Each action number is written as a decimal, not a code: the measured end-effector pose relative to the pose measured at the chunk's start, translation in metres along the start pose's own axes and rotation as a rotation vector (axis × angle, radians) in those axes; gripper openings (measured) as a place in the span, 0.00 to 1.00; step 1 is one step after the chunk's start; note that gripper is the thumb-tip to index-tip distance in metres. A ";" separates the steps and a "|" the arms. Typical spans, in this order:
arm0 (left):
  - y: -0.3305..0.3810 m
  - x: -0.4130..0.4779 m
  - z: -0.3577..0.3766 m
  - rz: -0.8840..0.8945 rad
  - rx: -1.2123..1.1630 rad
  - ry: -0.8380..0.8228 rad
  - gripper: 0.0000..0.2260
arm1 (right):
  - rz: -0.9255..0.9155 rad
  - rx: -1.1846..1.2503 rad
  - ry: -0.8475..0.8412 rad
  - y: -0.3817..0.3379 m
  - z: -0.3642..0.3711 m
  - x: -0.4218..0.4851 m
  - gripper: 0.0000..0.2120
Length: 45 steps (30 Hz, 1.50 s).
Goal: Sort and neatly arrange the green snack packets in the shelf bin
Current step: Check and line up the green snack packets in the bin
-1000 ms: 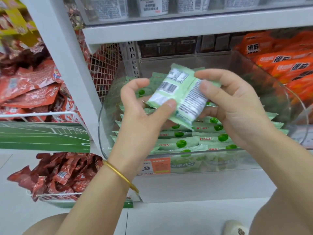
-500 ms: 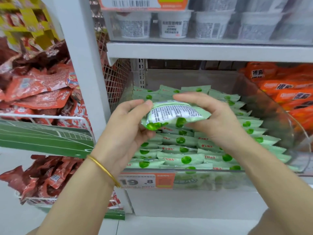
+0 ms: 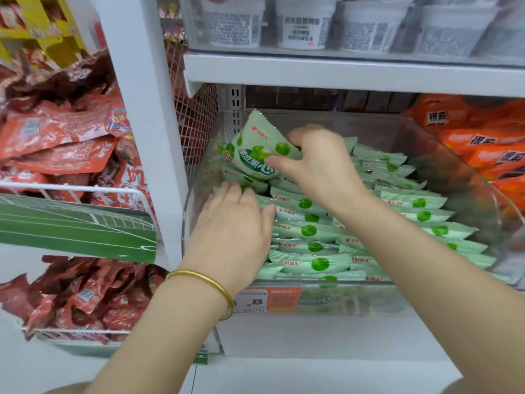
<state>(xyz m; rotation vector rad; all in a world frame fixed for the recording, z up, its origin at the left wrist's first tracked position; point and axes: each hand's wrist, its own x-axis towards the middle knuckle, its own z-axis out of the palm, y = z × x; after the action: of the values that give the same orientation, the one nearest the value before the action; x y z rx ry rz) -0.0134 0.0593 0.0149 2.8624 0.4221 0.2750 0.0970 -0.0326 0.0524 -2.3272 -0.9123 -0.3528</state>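
Observation:
A clear plastic bin (image 3: 468, 172) on the shelf holds several light green snack packets (image 3: 309, 231) stacked in overlapping rows. My right hand (image 3: 321, 163) pinches one green packet (image 3: 255, 149) and holds it tilted upright at the bin's back left corner, printed front facing me. My left hand (image 3: 235, 223) lies flat with straight fingers on the packets at the bin's left side, just below the held packet. A gold bangle circles my left wrist.
A white shelf upright (image 3: 147, 132) stands left of the bin. Red packets (image 3: 65, 143) fill wire baskets at the left. Orange packets (image 3: 480, 143) lie right of the bin. White cups (image 3: 301, 24) line the shelf above. A price tag (image 3: 270, 300) is on the bin's front.
Both hands held the packet above the bin before. Now my left hand has let go and dropped onto the stacked packets, while my right hand has carried the packet to the back left corner.

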 end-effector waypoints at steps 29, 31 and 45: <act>0.005 -0.007 -0.005 -0.059 -0.070 0.020 0.20 | -0.249 -0.503 -0.244 -0.015 0.032 0.019 0.09; 0.005 -0.007 -0.005 -0.064 -0.074 0.022 0.20 | -0.275 -0.534 -0.266 -0.012 0.027 0.020 0.09; 0.011 -0.011 -0.011 -0.187 -0.151 0.056 0.14 | -0.340 -0.372 -0.349 -0.014 0.028 0.018 0.14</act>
<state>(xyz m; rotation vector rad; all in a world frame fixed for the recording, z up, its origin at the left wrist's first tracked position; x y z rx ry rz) -0.0237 0.0476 0.0265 2.6511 0.6469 0.3377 0.1008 0.0026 0.0450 -2.6183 -1.5342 -0.2735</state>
